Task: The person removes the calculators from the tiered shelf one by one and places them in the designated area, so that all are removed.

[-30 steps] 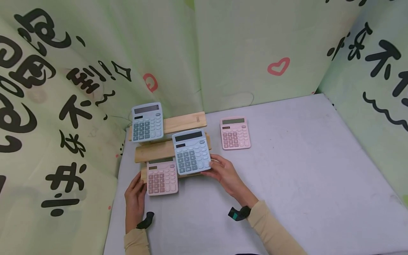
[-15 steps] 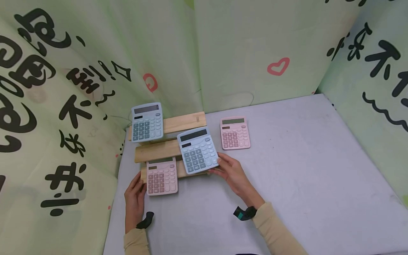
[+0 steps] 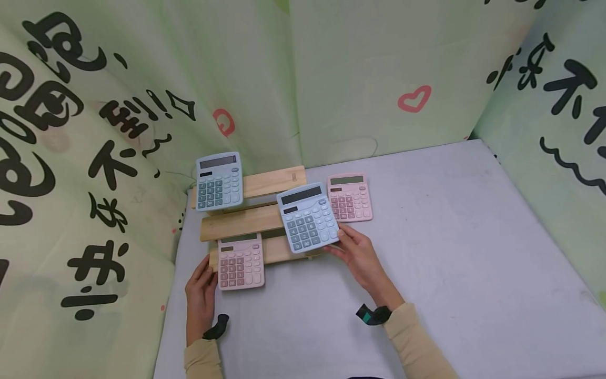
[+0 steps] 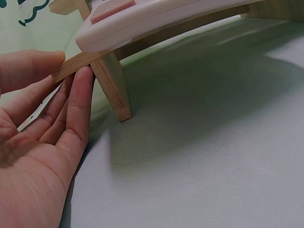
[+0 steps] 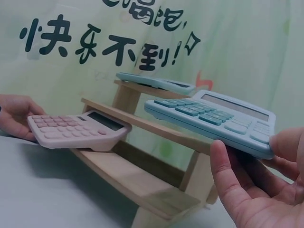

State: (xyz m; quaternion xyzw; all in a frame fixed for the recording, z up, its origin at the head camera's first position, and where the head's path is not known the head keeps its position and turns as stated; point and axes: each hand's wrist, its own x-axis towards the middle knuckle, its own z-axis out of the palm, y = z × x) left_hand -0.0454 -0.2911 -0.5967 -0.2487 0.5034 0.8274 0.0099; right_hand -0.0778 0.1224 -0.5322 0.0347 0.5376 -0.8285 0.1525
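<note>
My right hand [image 3: 358, 255] grips a light blue calculator [image 3: 307, 218] by its lower right corner, thumb on top and fingers underneath. The right wrist view shows this calculator [image 5: 213, 116] held up in front of a stepped wooden rack [image 3: 241, 222], near the rack's right end. With thumb above and fingers below, my left hand [image 4: 42, 152] pinches the left end of the lowest board [image 4: 76, 64]. A pink calculator [image 3: 240, 266] rests on that board just right of the left hand. Another blue calculator [image 3: 219, 184] lies on the top step at the left.
A second pink calculator [image 3: 351, 202] lies on the white-covered table [image 3: 454, 252], right of the rack and close to the held calculator. Green printed curtains [image 3: 350, 79] stand at the back and both sides.
My right hand has carried the blue calculator rightward and slightly back, away from the pink one on the lowest step, uncovering more of the boards. The left hand has stayed in place.
</note>
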